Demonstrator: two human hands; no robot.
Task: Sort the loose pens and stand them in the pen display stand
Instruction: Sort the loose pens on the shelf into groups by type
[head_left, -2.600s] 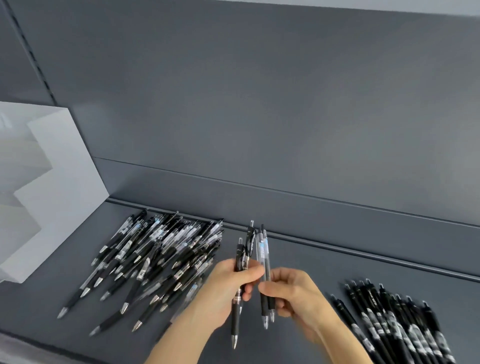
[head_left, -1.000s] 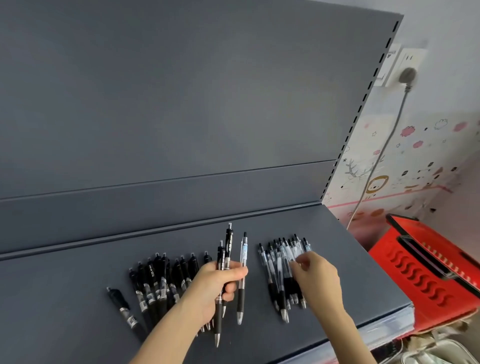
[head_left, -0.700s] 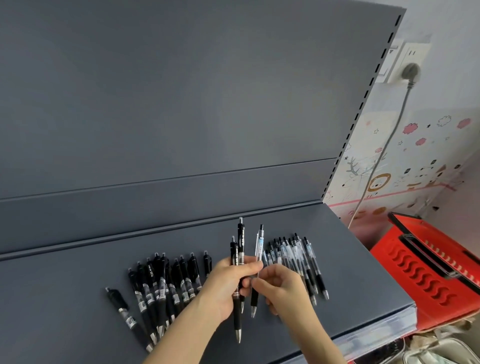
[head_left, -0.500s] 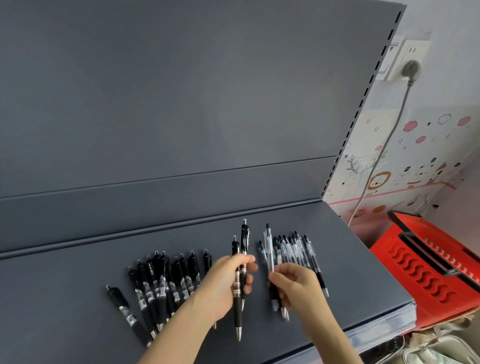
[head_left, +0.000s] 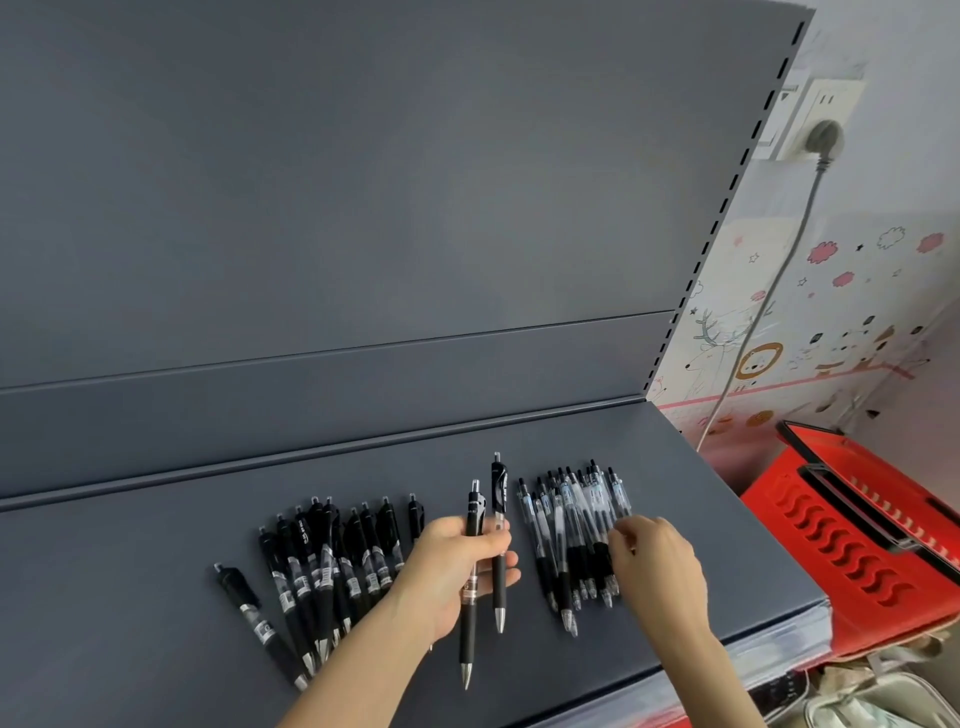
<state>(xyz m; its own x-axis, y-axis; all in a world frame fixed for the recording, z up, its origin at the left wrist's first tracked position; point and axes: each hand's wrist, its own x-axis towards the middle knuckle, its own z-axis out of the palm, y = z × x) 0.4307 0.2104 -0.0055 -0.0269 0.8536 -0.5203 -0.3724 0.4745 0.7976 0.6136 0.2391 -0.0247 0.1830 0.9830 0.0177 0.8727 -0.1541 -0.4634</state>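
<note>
My left hand (head_left: 457, 571) grips two black pens (head_left: 485, 525) upright above the grey shelf (head_left: 156, 597), tips pointing down. To its left lies a row of several black pens (head_left: 332, 556). To its right lies a group of several clear-barrelled pens (head_left: 576, 525). My right hand (head_left: 657, 566) reaches over that clear group with fingers bent down onto the pens; whether it holds one is hidden. The pen display stand is not in view.
The shelf's front edge (head_left: 727, 644) runs along the lower right. A red plastic basket (head_left: 857, 545) sits off the shelf's right end. A grey power cord (head_left: 758, 312) hangs from a wall socket (head_left: 826, 130) behind it.
My right hand took a clear pen from my left hand and moved right to the clear-pen group. My left hand now holds two black pens. The view swung right off the white stand.
</note>
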